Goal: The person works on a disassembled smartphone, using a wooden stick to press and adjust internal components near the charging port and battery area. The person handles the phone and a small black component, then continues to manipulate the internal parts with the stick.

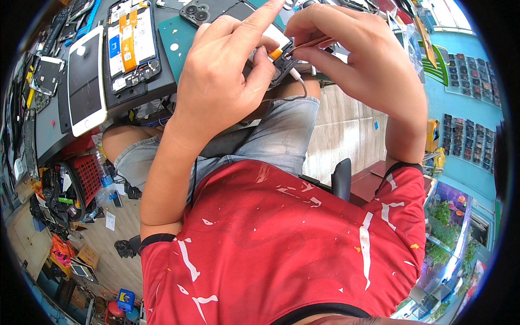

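Note:
An opened phone [281,68] lies by the table's near edge, with its inner parts and an orange-yellow strip [275,54] showing. A white cable plug [296,74] meets its near end. My left hand [222,76] is over the phone's left side, thumb and fingers bent together at its edge, index finger stretched out. Whatever lies between those fingertips is hidden. From the right, my right hand [360,59] pinches slim copper-coloured tweezers [315,43], their tips at the phone's inner parts. Behind my left hand is a phone back with round camera lenses [201,15].
A teal mat [171,46] lies under the work. Left of it are an opened device with orange flex cables [129,43] and a white-framed tablet [88,81]. Loose phone parts [49,76] crowd the far left. A red basket [86,181] stands below the table.

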### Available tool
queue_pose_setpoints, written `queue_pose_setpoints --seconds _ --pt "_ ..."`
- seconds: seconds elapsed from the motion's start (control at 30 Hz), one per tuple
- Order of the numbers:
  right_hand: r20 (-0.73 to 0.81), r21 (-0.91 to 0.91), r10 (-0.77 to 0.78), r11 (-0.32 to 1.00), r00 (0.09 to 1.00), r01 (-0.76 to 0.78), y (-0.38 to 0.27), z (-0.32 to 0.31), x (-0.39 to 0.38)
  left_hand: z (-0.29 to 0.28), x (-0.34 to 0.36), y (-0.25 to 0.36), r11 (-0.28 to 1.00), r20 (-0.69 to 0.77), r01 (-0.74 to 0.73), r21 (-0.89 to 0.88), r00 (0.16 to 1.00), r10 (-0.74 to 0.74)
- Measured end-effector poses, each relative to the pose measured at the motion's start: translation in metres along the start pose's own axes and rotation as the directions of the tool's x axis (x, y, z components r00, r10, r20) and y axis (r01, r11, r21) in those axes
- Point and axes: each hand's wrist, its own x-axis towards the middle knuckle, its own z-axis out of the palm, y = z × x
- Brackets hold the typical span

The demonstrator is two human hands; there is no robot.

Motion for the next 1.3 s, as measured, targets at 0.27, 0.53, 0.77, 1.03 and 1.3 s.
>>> queue_pose_setpoints --seconds 0.27,0.53,0.77,1.03,1.3 --pt "-0.067 -0.076 0.051 0.996 0.996 -0.056 -0.017 -0.003 0.004 -0.002 0.002 0.002 1.000 0.019 0.000 0.031 1.000 -0.001" --pt "0.148 -0.108 0.237 0.969 0.960 -0.222 -0.019 -0.018 -0.003 0.003 0.000 -0.002 1.000 0.030 0.010 0.023 1.000 -0.010" --pt "0.160 -0.013 0.060 0.998 0.985 -0.058 -0.006 -0.014 0.003 -0.001 0.000 -0.001 1.000 0.017 0.005 0.005 1.000 -0.005" --pt "0.125 0.096 0.038 0.994 0.991 -0.050 0.000 -0.013 -0.001 -0.001 0.001 0.002 0.999 0.033 0.036 0.034 0.999 -0.037" --pt "0.085 0.093 -0.007 0.996 0.996 -0.001 0.001 -0.011 -0.004 0.000 0.001 -0.001 1.000 0.008 0.017 -0.003 1.000 -0.017"
